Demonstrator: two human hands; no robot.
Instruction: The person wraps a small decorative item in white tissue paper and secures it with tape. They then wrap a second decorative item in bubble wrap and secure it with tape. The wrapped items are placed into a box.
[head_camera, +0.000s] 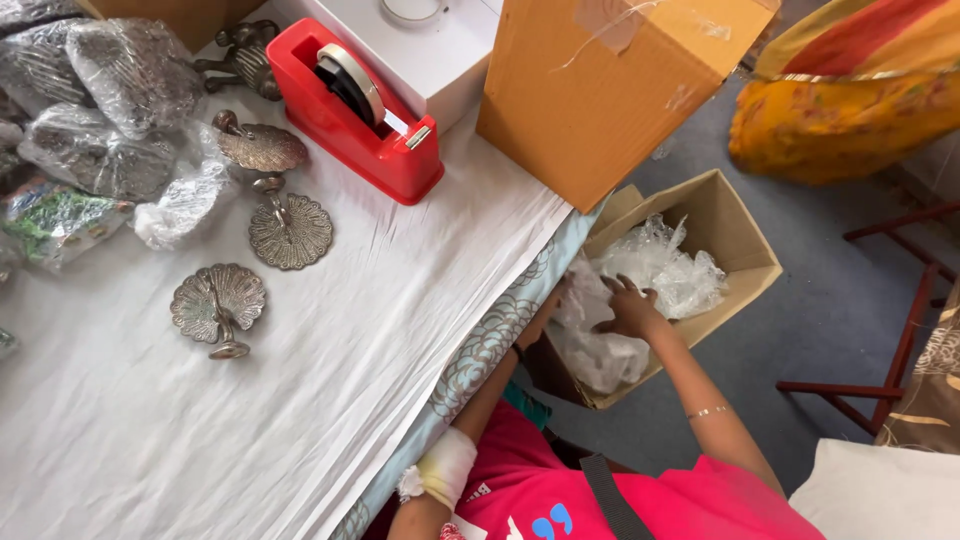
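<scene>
The right hand (630, 308) reaches into the open cardboard box (738, 262) on the floor at the right, fingers spread and pressing on the clear plastic bags (660, 262) that fill it; the left hand (556, 296) goes into the same box, but I cannot tell its grip because the table edge hides it. On the white table (300, 400) stand 2 metal peacock figures (218, 306), a red tape dispenser (350, 110) and a tall brown carton (610, 90) far above the box.
</scene>
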